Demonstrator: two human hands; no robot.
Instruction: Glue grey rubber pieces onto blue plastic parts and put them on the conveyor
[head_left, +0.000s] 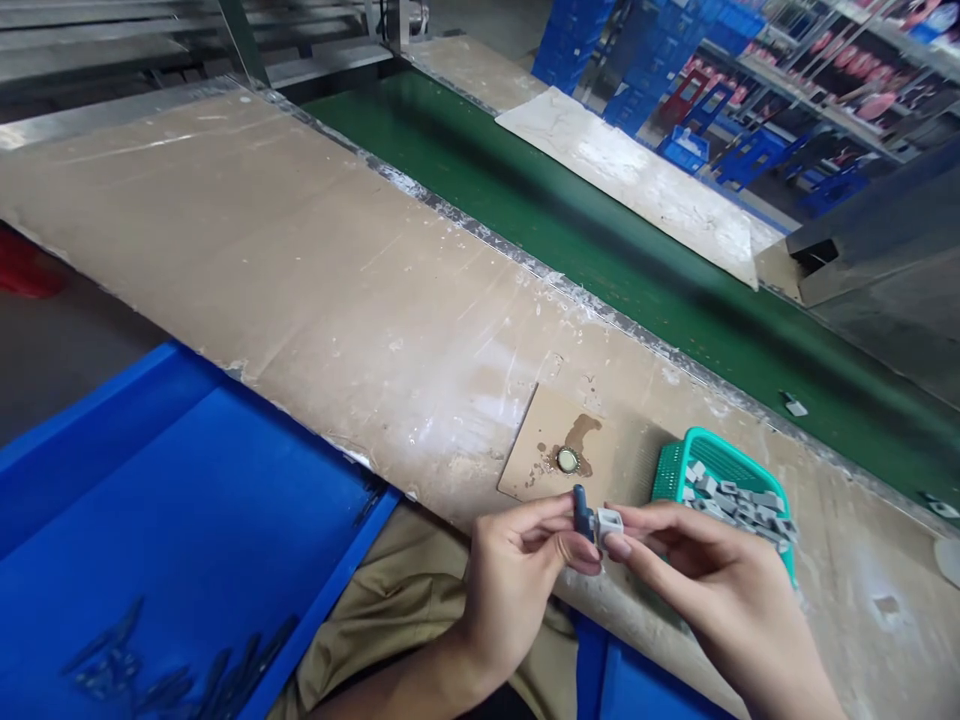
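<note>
Between the thumb and fingers of my left hand [517, 585] is a dark blue-grey plastic part [581, 515] with a peg sticking up. My right hand [712, 580] pinches a small light grey square block [609, 522] with an opening in its face. The two pieces meet, or nearly meet, in front of me; the exact contact is hard to make out. Just beyond my hands lies a cardboard sheet [532, 450] with a wet brown stain and a small round cap [568, 460] on it. A green basket [675, 465] of grey blocks stands beside my right hand.
A blue bin [225, 480] at the left holds several dark parts [180, 685]. Past the worn worktable [300, 270] runs a green conveyor belt [525, 210] carrying a few small pieces [793, 404]. A white board [637, 170] lies across its far side; blue crates [637, 60] stand behind.
</note>
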